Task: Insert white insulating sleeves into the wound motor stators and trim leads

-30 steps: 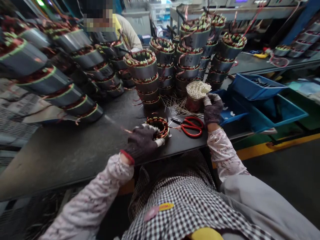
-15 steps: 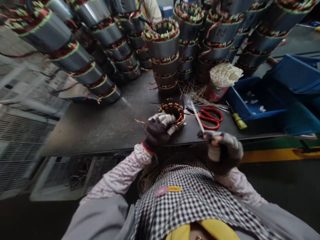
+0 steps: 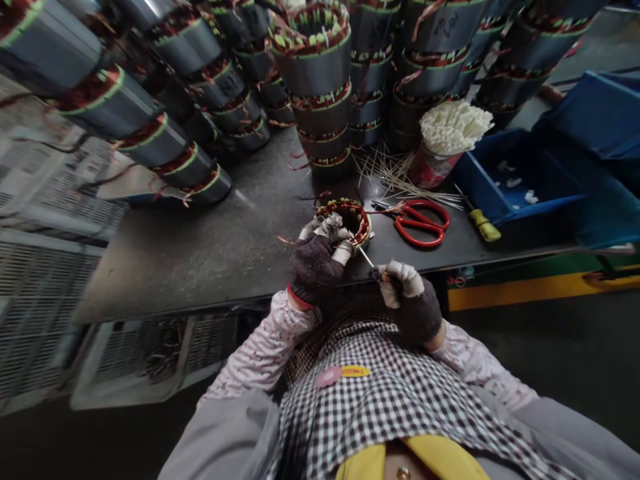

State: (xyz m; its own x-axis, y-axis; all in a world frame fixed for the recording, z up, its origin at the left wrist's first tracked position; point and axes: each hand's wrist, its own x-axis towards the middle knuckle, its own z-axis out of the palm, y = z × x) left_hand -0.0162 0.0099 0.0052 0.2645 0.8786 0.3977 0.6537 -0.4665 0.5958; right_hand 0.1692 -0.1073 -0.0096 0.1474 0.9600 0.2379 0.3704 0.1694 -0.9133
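A motor stator (image 3: 364, 230) with copper windings sits near the bench's front edge. My left hand (image 3: 320, 257), in a dark glove with pale fingertips, is closed on its left and near rim, fingers reaching into the bore. My right hand (image 3: 411, 297), gloved alike, is closed on a thin white strip (image 3: 367, 257). The strip's far end meets the stator's near right rim; whether it is inside a slot I cannot tell. Copper leads run from the stator towards red-handled scissors (image 3: 423, 223) lying to its right.
Stacked stators (image 3: 323, 100) line the back and left of the bench (image 3: 200, 253). At right stand a tub of white strips (image 3: 435, 167), loose strips (image 3: 383, 170), a yellow-handled screwdriver (image 3: 484, 225) and a blue bin (image 3: 530, 207). Grey crates (image 3: 100, 373) lie below left.
My right hand has moved left and inward, bringing the white strip from beside the scissors to the stator's rim. My left hand stays on the stator. The view has shifted slightly.
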